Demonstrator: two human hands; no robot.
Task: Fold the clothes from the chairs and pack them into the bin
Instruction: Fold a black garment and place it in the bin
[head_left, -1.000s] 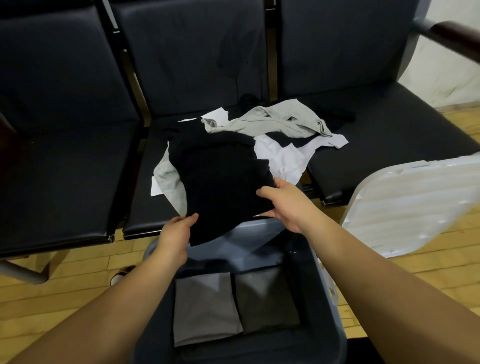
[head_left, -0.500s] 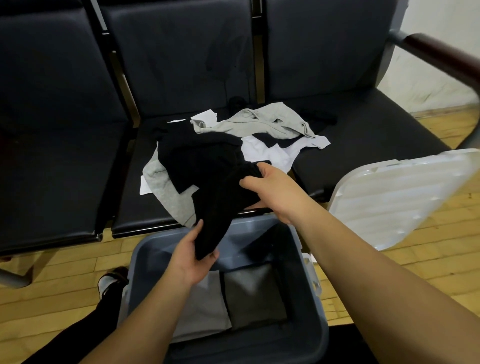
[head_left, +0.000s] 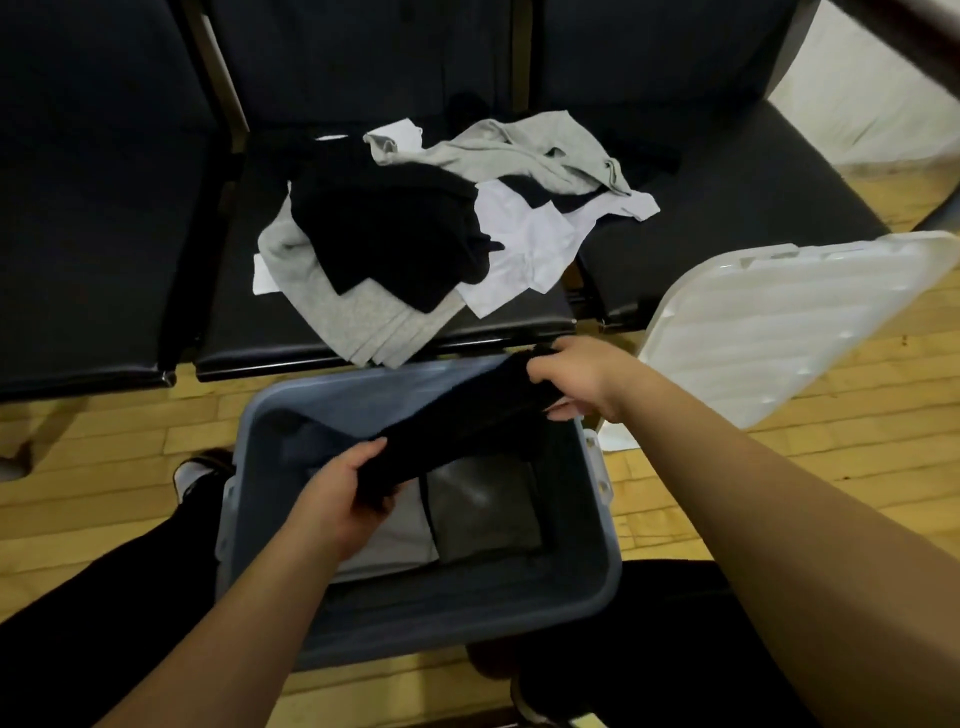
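I hold a folded black garment (head_left: 457, 421) over the open blue-grey bin (head_left: 602, 561). My left hand (head_left: 343, 493) grips its near left end and my right hand (head_left: 576, 379) grips its far right end. Inside the bin lie a folded light grey piece (head_left: 395, 535) and a folded dark grey piece (head_left: 483, 509) side by side. On the middle black chair (head_left: 249, 343) behind the bin is a loose heap: a black garment (head_left: 395, 234), a grey garment (head_left: 524, 150), a white garment (head_left: 524, 244) and a folded grey piece (head_left: 374, 322).
The bin's white lid (head_left: 795, 322) leans at the right against the right chair (head_left: 753, 208). Another black chair (head_left: 93, 208) is at the left. My dark trousered legs (head_left: 104, 587) and shoes flank the bin on the wooden floor (head_left: 779, 488).
The black garment has come off the chair heap and now hangs between both hands over the bin. Both hands moved toward me and down.
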